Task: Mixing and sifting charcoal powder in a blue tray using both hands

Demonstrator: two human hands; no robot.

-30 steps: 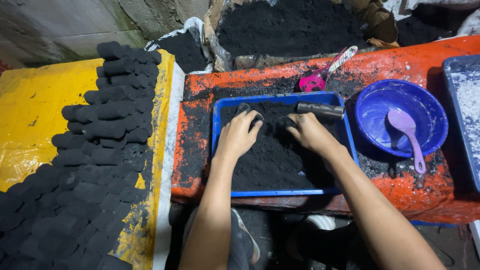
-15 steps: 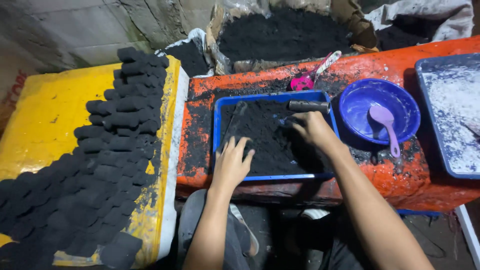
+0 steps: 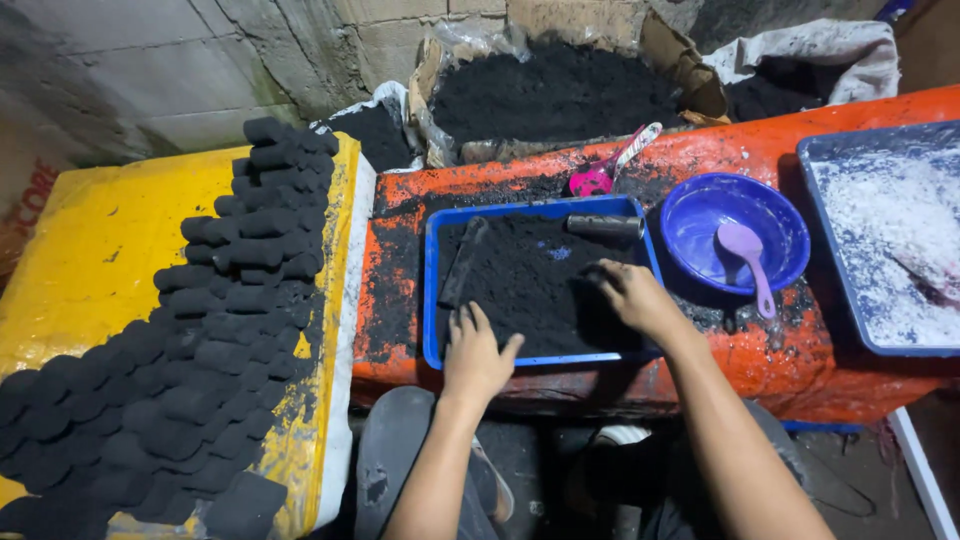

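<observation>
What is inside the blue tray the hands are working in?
The blue tray holds black powder, a short metal tube and a dark stick. Both the left hand and right hand rest in it. The powder hides the tray's bottom.

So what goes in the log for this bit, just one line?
left hand: flat on black powder | right hand: in powder | blue tray on orange table | black pucks left

black briquettes stacked on yellow board | purple spoon in blue bowl | pink scoop on orange table
</observation>
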